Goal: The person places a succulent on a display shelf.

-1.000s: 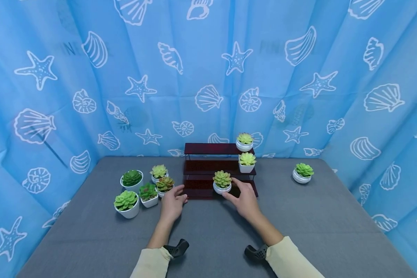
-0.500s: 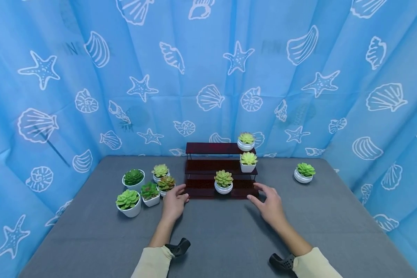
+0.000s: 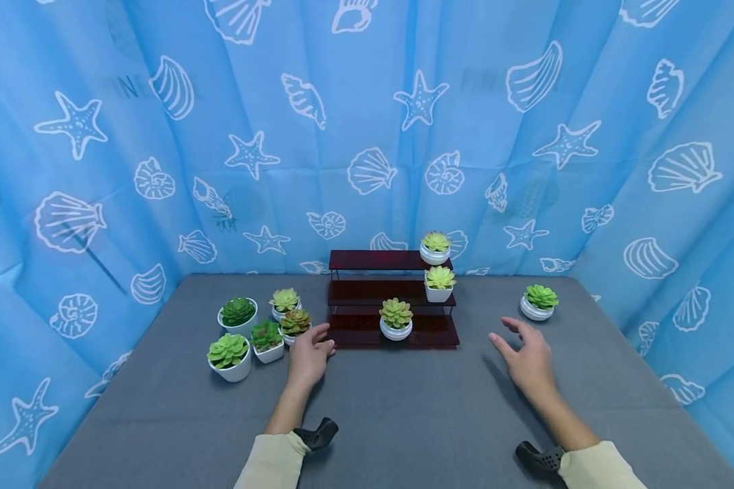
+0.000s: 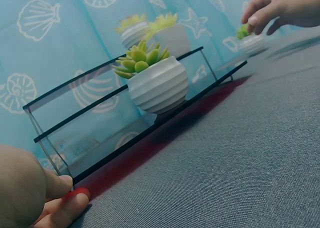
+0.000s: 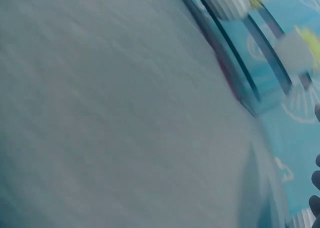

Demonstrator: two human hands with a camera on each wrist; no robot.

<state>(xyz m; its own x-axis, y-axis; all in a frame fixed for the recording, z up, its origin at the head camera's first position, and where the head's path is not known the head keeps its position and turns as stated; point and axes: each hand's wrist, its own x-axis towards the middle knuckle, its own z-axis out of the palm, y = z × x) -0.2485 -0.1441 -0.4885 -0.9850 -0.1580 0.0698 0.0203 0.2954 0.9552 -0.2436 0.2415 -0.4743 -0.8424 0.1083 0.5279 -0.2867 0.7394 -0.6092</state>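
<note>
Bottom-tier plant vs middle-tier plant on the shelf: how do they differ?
Pot: the bottom-tier plant has a round, ridged one; the middle-tier plant has a squarish, smooth one.
Place: the bottom-tier plant stands near the middle of its tier on the shelf; the middle-tier plant is at the right end of its own.
Leaves: duller green on the bottom-tier plant, paler yellow-green on the middle-tier plant.
Shared: white pots, upright.

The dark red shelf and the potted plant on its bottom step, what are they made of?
The shelf looks like glossy tinted plastic, maybe acrylic: the left wrist view shows a red-tinted shadow below it. The white pot seems smooth, with ribs; ceramic or plastic, I can't tell. The green leaves may be matte plastic, being so thick and even.
</note>
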